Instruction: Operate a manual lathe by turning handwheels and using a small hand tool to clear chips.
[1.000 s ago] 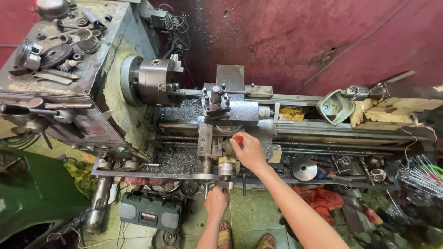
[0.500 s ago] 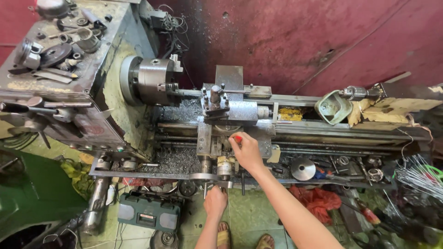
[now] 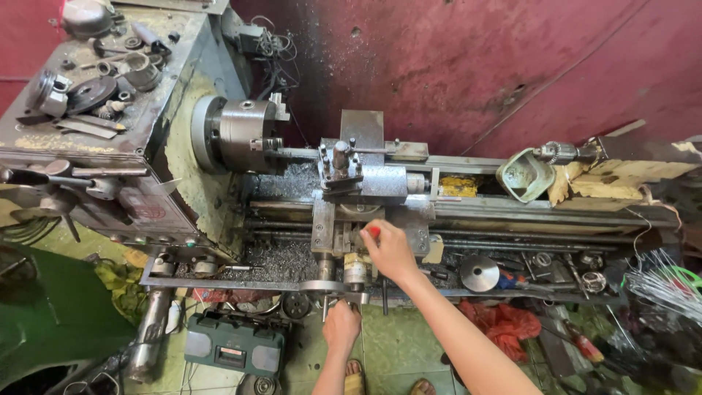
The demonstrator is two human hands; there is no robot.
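Clearly both hands are on the controls of the metal lathe [image 3: 380, 183], which stretches from left to right along the dark red wall. The right hand [image 3: 391, 251] rests on the carriage [image 3: 344, 219], fingers curled together round a small red-tipped knob [image 3: 373, 232], only the red end showing past the fingertips. The left hand [image 3: 342, 325] is lower and nearer, closed on the rim of the handwheel [image 3: 322, 287] at the front of the apron, though from above I cannot tell how tightly it grips. These controls look like stiff, solid metal, probably oily and a little slippery, so I would judge the wheel best held by its rim or handle and the knob pinched at its tip. The machine itself is heavy and fixed; nothing here would give or bend. Just left of the carriage the three-jaw chuck [image 3: 245, 135] holds a thin bar [image 3: 296, 153], with the tool post [image 3: 340, 164] close beside it. Metal shavings [image 3: 281, 256] lie thick in the bed below, sharp to bare skin, I expect. On the floor near the left hand sits a green case [image 3: 234, 344].
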